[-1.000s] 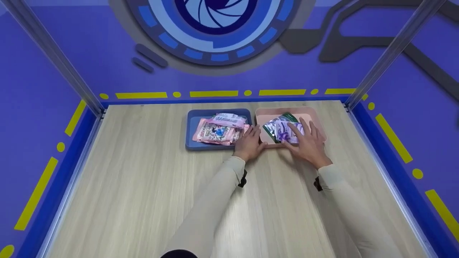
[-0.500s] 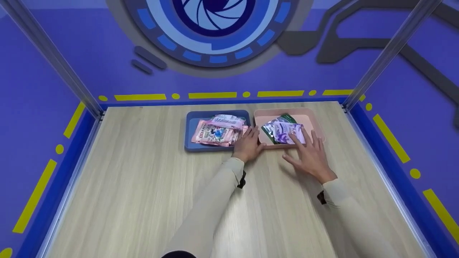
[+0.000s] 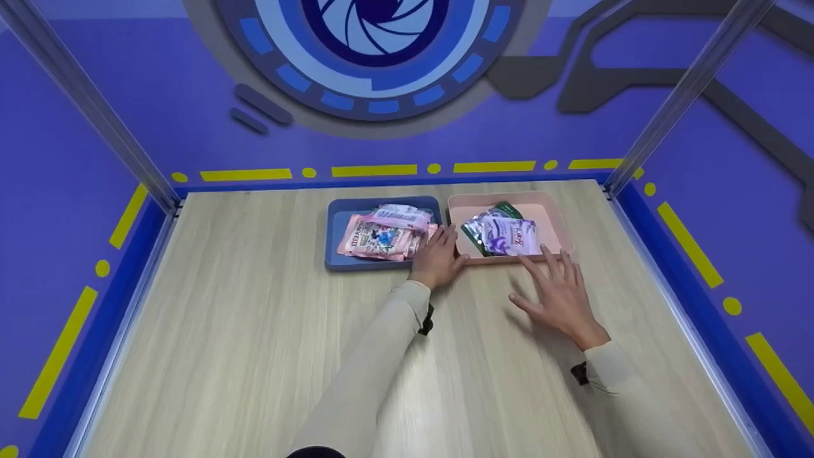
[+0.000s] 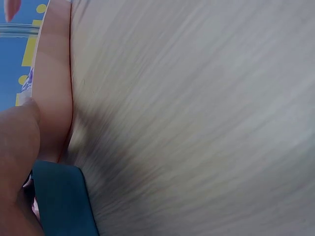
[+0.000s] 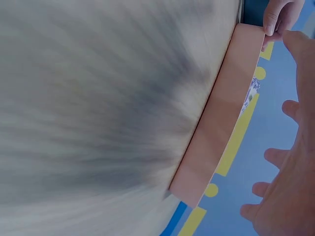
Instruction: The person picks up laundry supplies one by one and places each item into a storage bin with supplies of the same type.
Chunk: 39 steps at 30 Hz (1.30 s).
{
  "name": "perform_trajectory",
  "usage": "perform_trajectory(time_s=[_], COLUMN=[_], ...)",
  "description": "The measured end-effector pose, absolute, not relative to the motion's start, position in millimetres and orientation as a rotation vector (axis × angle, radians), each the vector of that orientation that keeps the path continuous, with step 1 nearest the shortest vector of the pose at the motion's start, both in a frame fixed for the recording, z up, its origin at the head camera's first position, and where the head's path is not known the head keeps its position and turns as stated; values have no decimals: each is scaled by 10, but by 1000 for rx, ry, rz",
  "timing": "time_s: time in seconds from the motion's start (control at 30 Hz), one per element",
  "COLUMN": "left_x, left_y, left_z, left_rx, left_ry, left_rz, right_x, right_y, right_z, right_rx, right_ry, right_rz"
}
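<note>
My left hand point(image 3: 437, 261) rests where the blue tray point(image 3: 365, 265) and the pink tray point(image 3: 550, 219) meet, its fingers over the blue tray's right rim and its thumb at the pink tray's front corner. Pink printed packets point(image 3: 381, 240) lie piled in the blue tray, partly covered by those fingers. In the pink tray a purple-and-white packet point(image 3: 512, 236) overlaps a green-and-silver one point(image 3: 474, 230). My right hand point(image 3: 559, 299) hovers in front of the pink tray with fingers spread, holding nothing. The right wrist view shows its fingers point(image 5: 275, 157) apart from the tray wall.
Both trays stand side by side near the back of a wood-grain table point(image 3: 254, 331). A purple back wall point(image 3: 152, 121) with yellow dashes rises behind them. Side walls with metal posts point(image 3: 693, 95) border the table left and right.
My right hand has drawn back from the purple-and-white packet, toward me and slightly right, out of the pink tray. The left hand has stayed at the trays' meeting rims.
</note>
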State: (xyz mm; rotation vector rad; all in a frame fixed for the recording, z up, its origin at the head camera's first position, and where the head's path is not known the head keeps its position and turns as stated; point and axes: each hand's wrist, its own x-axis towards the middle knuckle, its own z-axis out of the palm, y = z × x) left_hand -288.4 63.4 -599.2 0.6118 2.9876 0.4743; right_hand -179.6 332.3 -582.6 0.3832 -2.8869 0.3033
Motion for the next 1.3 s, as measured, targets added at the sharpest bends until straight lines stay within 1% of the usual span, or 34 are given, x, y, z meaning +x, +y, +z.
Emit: perform_trajectory(time_s=[0.23, 0.43, 0.57, 0.67, 0.8, 0.9, 0.97, 1.1, 1.2, 1.3], left_x=[-2928, -2954, -2923, -2876, -2771, -2681, -2632, -2552, -2500, -2447], left_y=[538, 455, 384, 323, 233, 149, 72, -131, -306, -478], left_z=[-5981, -5900, -5832, -5794, -5787, -5803, -5819, -5832, -5830, -5832], left_rx=[598, 670, 806, 956, 1162, 1239, 1224, 1074, 957, 892], left_ry=[2962, 2993, 3025, 3044, 3075, 3095, 3112, 3162, 3202, 3238], left_rz=[469, 460, 363, 280, 233, 231, 237, 266, 351, 477], right_x=[-1764, -1778, -1774, -1769, -1759, -1751, -1746, -1740, -1732, -1721], right_y=[3278, 3252, 3238, 3230, 3211, 3204, 3198, 3200, 3201, 3201], right_z=[-5886, -5885, -5894, -5916, -5944, -5967, -5981, -5990, -5986, -5988], right_rx=[393, 411, 403, 406, 417, 430, 432, 433, 427, 417], right_ry=[-2912, -2903, -2900, -2895, -2895, -2893, -2890, -2882, -2884, -2891], right_rz=[285, 270, 274, 305, 339, 338, 337, 337, 339, 345])
